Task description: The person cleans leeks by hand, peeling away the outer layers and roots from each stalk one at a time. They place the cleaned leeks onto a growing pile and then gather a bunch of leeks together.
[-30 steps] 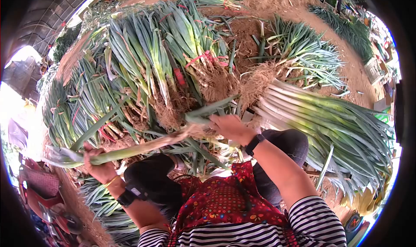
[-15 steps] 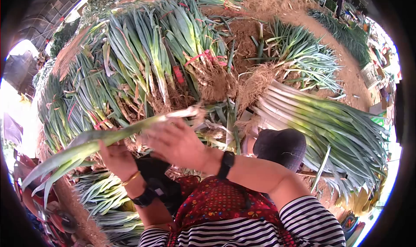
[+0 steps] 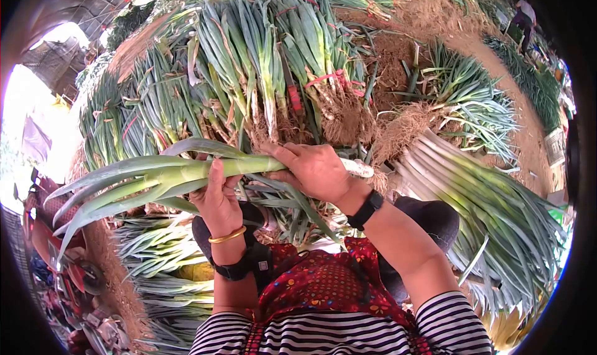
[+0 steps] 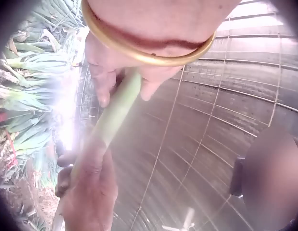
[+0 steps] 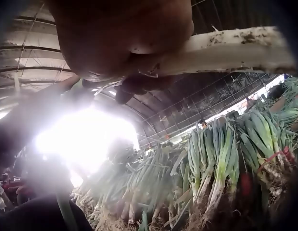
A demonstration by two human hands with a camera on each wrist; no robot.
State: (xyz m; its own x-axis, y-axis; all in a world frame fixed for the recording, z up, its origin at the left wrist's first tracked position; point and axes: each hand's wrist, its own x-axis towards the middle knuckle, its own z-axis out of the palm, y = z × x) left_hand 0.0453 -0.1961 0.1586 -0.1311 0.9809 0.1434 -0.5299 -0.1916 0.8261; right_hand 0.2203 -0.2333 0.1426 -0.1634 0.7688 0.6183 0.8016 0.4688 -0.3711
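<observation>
One thick green onion [image 3: 239, 165] lies level across both hands in the head view, leaves fanning left and the white root end at right. My left hand [image 3: 217, 199] grips it where the leaves begin, thumb up along its near side. Just right of that, my right hand [image 3: 314, 171] grips the stalk, and the white end [image 3: 357, 167] sticks out past it. The left wrist view shows the green stalk [image 4: 117, 113] between the left hand [image 4: 125, 72] and the right hand [image 4: 91, 192]. Soil specks mark the white shank [image 5: 235, 50] in the right wrist view.
Bundled onions [image 3: 242, 62] with red ties stand beyond the hands. A loose pile of long onions [image 3: 472, 193] lies at right, and more [image 3: 158, 246] lie at lower left. A red-handled blade [image 3: 294, 98] rests among the bundles. A person [image 3: 524, 22] is at the far right.
The right hand, blurred and open-fingered beside the stalk before, now grips it. Both hands and the onion sit further right in the head view, and the view itself has shifted.
</observation>
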